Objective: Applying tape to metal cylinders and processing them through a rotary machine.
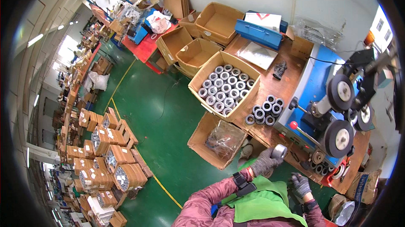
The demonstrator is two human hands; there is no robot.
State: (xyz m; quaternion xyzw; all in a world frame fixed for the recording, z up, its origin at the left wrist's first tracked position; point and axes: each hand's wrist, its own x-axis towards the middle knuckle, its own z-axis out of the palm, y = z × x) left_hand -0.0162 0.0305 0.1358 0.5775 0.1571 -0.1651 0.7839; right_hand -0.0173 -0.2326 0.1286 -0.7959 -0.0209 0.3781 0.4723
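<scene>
My left hand (263,163), in a dark grey glove, is closed on a silver metal ring (279,151) just off the front edge of the wooden workbench (270,84). To its right, my gloved right hand (301,185) hangs lower with curled fingers; whether anything is inside them does not show. Several dark-bored metal rings (266,108) are heaped on the bench, left of a blue machine (311,96) with black wheels (338,139). A cardboard box (196,87) farther left holds many similar rings standing in rows.
An open carton (198,140) with clear plastic sits on the floor below the bench. Empty cartons (217,20) and a blue metal case (258,33) stand behind. Stacked boxes (130,176) line the left floor beyond a yellow line. More rings (324,169) lie under the machine's front.
</scene>
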